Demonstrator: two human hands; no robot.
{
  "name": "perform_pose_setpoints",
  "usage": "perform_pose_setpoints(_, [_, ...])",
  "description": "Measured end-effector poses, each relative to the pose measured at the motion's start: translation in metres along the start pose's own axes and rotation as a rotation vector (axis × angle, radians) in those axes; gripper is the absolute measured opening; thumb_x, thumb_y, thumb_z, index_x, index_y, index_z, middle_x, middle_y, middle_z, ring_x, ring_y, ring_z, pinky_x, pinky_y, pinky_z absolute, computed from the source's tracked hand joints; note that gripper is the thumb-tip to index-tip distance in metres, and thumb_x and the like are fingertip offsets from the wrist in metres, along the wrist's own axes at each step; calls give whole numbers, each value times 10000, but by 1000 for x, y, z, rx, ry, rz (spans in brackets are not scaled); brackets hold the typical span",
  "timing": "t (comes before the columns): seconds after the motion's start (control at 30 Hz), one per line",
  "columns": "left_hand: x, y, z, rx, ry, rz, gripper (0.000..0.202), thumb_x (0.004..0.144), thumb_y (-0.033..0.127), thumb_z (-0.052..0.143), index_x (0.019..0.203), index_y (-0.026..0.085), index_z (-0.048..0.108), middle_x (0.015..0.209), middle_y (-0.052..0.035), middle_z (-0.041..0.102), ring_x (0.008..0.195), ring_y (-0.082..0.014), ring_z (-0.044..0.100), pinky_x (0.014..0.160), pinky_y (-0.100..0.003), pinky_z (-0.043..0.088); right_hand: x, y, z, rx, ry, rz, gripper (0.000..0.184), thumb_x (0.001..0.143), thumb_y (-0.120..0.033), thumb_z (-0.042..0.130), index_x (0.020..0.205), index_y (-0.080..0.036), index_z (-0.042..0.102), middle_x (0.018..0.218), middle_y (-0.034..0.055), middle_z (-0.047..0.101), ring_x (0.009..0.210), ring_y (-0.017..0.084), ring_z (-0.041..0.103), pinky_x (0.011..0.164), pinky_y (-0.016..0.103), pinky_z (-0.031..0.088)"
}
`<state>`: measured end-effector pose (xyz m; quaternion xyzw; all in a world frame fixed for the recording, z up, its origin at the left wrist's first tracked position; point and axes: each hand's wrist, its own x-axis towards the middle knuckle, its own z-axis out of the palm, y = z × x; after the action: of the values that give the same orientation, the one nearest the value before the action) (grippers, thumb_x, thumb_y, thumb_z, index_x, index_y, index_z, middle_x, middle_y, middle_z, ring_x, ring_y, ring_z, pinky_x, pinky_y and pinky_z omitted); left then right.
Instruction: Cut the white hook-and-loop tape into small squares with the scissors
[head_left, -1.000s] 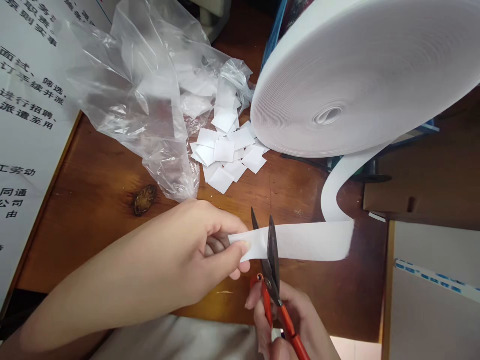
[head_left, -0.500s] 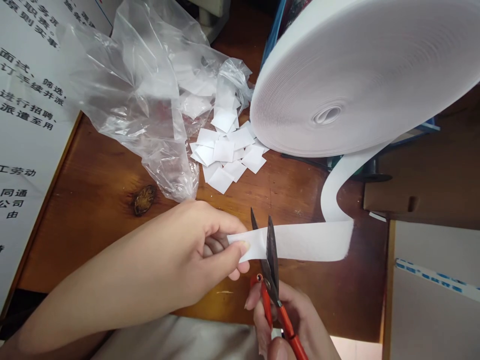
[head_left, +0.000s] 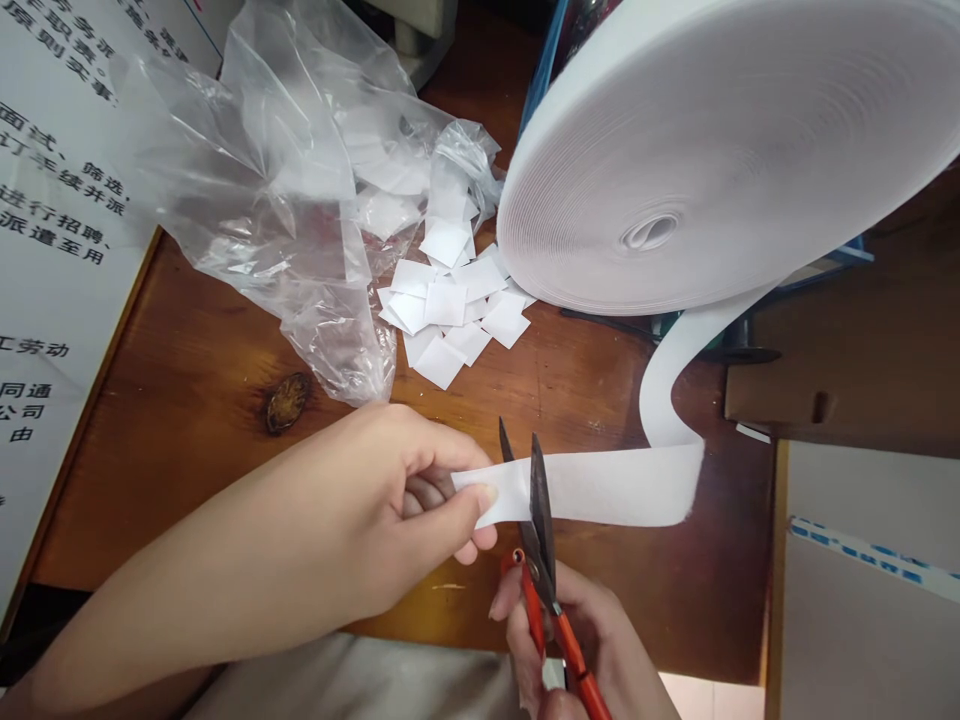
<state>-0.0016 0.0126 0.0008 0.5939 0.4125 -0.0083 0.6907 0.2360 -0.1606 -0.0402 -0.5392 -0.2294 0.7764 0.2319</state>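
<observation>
My left hand (head_left: 420, 490) pinches the free end of a white strip (head_left: 615, 488) between thumb and fingers. Scissors (head_left: 541, 530) with dark blades and red handles are in my right hand (head_left: 592, 630), fingers around the handles. Their blades are spread on either side of the strip, close to my left fingertips. The strip folds at the right and curves up to a large white roll of tape (head_left: 705, 170). Behind my left hand lies a loose pile of small white cut pieces (head_left: 448, 303).
A crumpled clear plastic bag (head_left: 285, 220) holding more white pieces lies behind the pile. A printed sheet (head_left: 52, 250) is at the left. A brown box (head_left: 862, 360) and a pale panel (head_left: 870, 620) stand at the right of the wooden table (head_left: 187, 420).
Hardly anything differs. The view has shifted very slightly; both hands, the strip and the spread scissors keep the same positions.
</observation>
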Motion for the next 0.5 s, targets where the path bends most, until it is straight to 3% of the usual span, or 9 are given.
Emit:
perform_pose_setpoints(0.2, [1, 3, 1, -63, -6, 41, 374, 1176, 367, 531, 911, 282, 780, 913, 106, 839, 838, -80, 793, 739, -117, 559, 6, -5, -7, 0, -66, -29, 908, 687, -966, 856, 1205, -239, 691, 791, -41, 490, 666, 115, 369, 648, 273, 316])
perform_pose_setpoints(0.5, [-1, -1, -4, 7, 32, -8, 435, 1179, 487, 504, 915, 285, 785, 905, 71, 839, 834, -118, 792, 729, -182, 555, 2, -2, -7, -21, -46, -45, 903, 703, -971, 841, 1206, -232, 714, 774, -35, 507, 658, 123, 393, 647, 280, 362])
